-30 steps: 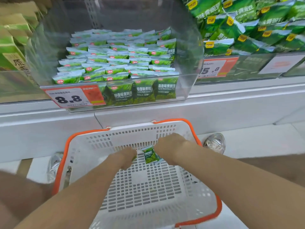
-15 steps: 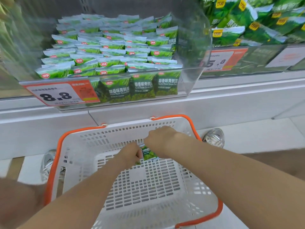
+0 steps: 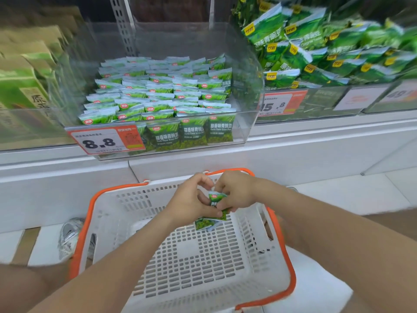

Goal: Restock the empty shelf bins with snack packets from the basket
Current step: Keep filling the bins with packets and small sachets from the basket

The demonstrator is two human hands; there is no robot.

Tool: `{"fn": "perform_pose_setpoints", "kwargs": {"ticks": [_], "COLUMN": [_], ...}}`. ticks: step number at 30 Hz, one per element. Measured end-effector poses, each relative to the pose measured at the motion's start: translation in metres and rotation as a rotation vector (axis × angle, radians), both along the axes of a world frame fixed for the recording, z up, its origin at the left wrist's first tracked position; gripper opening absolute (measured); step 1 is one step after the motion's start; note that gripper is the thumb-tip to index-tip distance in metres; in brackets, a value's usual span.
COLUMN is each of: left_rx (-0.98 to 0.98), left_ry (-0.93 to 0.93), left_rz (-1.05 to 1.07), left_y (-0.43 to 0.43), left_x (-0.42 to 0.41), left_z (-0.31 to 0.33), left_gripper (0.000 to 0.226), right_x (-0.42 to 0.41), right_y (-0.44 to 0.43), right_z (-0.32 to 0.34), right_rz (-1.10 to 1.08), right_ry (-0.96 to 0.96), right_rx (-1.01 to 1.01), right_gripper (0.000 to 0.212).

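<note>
A white plastic basket (image 3: 185, 263) with an orange rim stands on the floor below the shelf. My left hand (image 3: 191, 199) and my right hand (image 3: 234, 193) meet above its far end and together grip small green snack packets (image 3: 216, 199). One packet stands upright between my fingers, and another green packet (image 3: 204, 223) hangs just under my hands. Above, a clear plastic shelf bin (image 3: 246, 123) holds several rows of the same green packets, with an orange 8.8 price tag (image 3: 106, 141) on its front.
A neighbouring bin on the right holds larger green bags (image 3: 316, 48) behind an orange price tag (image 3: 282, 103). Brown and green boxes (image 3: 24, 82) fill the bin on the left. A white shelf ledge (image 3: 293, 150) runs between bins and basket. My shoe (image 3: 70, 238) shows beside the basket.
Both hands have risen from the basket floor toward its far rim, lifting the packets with them. The view has tilted so the shelf bin sits higher and closer.
</note>
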State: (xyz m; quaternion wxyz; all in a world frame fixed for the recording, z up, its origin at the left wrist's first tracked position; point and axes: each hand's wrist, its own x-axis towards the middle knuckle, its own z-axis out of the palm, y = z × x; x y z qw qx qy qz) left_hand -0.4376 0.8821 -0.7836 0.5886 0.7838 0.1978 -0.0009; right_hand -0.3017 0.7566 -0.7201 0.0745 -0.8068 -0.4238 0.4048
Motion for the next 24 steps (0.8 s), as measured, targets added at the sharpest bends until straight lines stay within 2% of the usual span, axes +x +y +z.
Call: {"fn": "perform_pose_setpoints", "kwargs": {"ticks": [2, 5, 7, 9, 11, 13, 14, 16, 17, 20, 22, 24], "left_rx": [0.043, -0.007, 0.002, 0.046, 0.129, 0.354, 0.537, 0.849, 0.894, 0.908, 0.936, 0.973], "left_ry": [0.036, 0.06, 0.048, 0.027, -0.01, -0.049, -0.087, -0.273, -0.407, -0.792, -0.916, -0.941], "left_rz": [-0.039, -0.059, -0.053, -0.081, -0.144, -0.237, -0.262, -0.206, -0.157, 0.036, 0.263, 0.42], "left_y": [0.002, 0.003, 0.002, 0.001, 0.002, 0.003, 0.002, 0.001, 0.001, 0.001, -0.002, -0.002], "left_x": [-0.002, -0.003, -0.003, -0.002, 0.001, 0.004, 0.004, 0.001, -0.001, -0.003, 0.003, 0.009], "left_z": [0.006, 0.014, 0.022, 0.032, 0.047, 0.065, 0.075, 0.095, 0.102, 0.125, 0.148, 0.172], "left_gripper": [0.061, 0.059, 0.056, 0.055, 0.054, 0.042, 0.035, 0.034, 0.033, 0.045, 0.047, 0.04], "right_x": [0.002, 0.003, 0.002, 0.0, -0.006, -0.016, -0.021, -0.03, -0.032, -0.025, -0.015, -0.004], "right_y": [-0.005, -0.007, -0.005, -0.003, 0.001, 0.005, 0.006, 0.006, 0.005, 0.001, -0.002, -0.002], "right_z": [0.003, 0.017, 0.028, 0.04, 0.056, 0.079, 0.094, 0.131, 0.151, 0.206, 0.233, 0.246], "right_rz": [-0.04, -0.077, -0.075, 0.011, 0.186, 0.328, 0.378, 0.411, 0.405, 0.301, 0.184, 0.034], "right_ry": [0.049, 0.107, 0.079, -0.061, -0.257, -0.411, -0.477, -0.555, -0.572, -0.582, -0.582, -0.55], "right_rx": [0.049, 0.058, 0.061, 0.043, 0.017, 0.007, 0.02, 0.057, 0.085, 0.191, 0.276, 0.396], "right_gripper": [0.025, 0.023, 0.029, 0.027, 0.032, 0.042, 0.045, 0.046, 0.045, 0.037, 0.038, 0.023]}}
